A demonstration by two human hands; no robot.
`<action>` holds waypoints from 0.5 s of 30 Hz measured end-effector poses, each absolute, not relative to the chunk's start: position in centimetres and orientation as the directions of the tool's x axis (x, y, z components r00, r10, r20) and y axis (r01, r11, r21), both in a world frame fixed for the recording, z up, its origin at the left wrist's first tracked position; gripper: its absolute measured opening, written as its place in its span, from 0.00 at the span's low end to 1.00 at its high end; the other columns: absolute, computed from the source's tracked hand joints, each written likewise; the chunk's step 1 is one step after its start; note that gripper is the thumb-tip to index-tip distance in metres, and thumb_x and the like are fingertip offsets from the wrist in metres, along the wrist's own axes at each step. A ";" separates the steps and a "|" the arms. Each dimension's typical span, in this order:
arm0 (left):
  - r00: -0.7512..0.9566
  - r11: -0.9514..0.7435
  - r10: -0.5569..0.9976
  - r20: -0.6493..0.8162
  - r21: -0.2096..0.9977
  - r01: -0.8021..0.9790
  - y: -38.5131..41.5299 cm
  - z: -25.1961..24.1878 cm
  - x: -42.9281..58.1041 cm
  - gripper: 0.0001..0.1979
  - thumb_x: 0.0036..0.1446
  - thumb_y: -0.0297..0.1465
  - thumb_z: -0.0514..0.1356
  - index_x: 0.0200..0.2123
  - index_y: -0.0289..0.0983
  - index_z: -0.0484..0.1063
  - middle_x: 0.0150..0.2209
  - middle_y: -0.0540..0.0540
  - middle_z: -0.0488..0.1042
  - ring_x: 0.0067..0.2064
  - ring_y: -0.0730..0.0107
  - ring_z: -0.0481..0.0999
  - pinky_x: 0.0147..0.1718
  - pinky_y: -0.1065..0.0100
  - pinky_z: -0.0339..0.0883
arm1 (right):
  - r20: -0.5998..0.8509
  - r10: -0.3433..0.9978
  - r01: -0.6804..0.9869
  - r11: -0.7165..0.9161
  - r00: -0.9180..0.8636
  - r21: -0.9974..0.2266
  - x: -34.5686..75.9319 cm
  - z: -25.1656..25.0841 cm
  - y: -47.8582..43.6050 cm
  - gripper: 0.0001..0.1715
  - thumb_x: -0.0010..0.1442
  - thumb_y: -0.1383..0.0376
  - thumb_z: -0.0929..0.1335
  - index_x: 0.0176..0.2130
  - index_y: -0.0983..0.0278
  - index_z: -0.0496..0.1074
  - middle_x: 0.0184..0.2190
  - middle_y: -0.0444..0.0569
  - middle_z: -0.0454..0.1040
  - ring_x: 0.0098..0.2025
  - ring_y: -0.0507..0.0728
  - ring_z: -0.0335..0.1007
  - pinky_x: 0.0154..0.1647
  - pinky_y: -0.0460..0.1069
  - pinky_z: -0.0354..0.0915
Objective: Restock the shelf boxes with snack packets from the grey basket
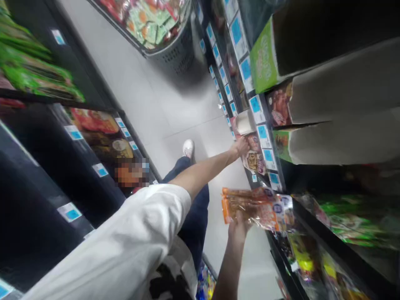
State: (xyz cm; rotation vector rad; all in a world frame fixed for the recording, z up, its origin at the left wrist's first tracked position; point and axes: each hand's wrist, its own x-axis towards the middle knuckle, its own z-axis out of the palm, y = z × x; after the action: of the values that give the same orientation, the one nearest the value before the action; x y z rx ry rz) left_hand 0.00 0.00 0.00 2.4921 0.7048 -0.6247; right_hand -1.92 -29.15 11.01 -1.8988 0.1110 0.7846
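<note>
Right hand (239, 229) has the orange-edged snack packs (261, 206), looks like several clear-fronted packs stacked together. Fingers closed round the near long side of the stack, toward its left end; thumb lies on the upper face, other fingers mostly hidden underneath. Packs stick out past the fingers on both sides, the longer part to the right, where the blue-and-white printed end comes up to the shelf edge (325, 233); can't tell if it touches.

Left hand (240, 146) out at the end of a straight arm, at a low shelf row. Fingers bent in against a pink packet (253, 142); tips not clear, can't tell how far open or if anything is gripped. Pale box (245, 122) just above that hand in view, brown-and-purple packet (255, 162) just below it. Snack packs well apart from left fingers.

Blue-and-white price tags (263, 132) line the rail beside. Grey bin (175, 56) full of small packets (153, 21) stands on the floor (150, 96), top of view. White shoe (188, 148) beyond the left forearm.
</note>
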 end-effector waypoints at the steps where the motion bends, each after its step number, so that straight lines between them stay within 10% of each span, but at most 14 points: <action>1: 0.755 -0.751 0.365 -0.544 0.307 0.584 -0.1 -0.3 0.3 0.23 0.67 0.20 0.50 0.60 0.26 0.75 0.60 0.31 0.75 0.63 0.49 0.71 0.64 0.54 0.57 | -0.550 0.308 -0.392 -0.447 0.776 -0.804 -1.6 10.9 -28.6 0.42 0.46 0.61 0.78 0.57 0.53 0.64 0.55 0.48 0.75 0.51 0.58 0.77 0.51 0.59 0.76; 15: 0.754 -0.744 0.328 -0.569 0.337 0.578 -0.8 -2.8 2.2 0.31 0.51 0.16 0.63 0.60 0.36 0.74 0.57 0.35 0.78 0.55 0.51 0.76 0.52 0.51 0.68 | -0.307 0.488 -0.035 -0.489 0.817 -0.872 1.5 7.6 -24.6 0.51 0.49 0.56 0.79 0.65 0.63 0.60 0.66 0.62 0.64 0.64 0.67 0.68 0.63 0.68 0.68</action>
State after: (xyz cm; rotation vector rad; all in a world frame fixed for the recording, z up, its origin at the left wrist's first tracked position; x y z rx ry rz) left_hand 2.17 -0.84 -2.78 2.4468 0.6823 -0.6640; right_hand 1.49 -24.63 7.58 -1.9949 -0.3359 0.6540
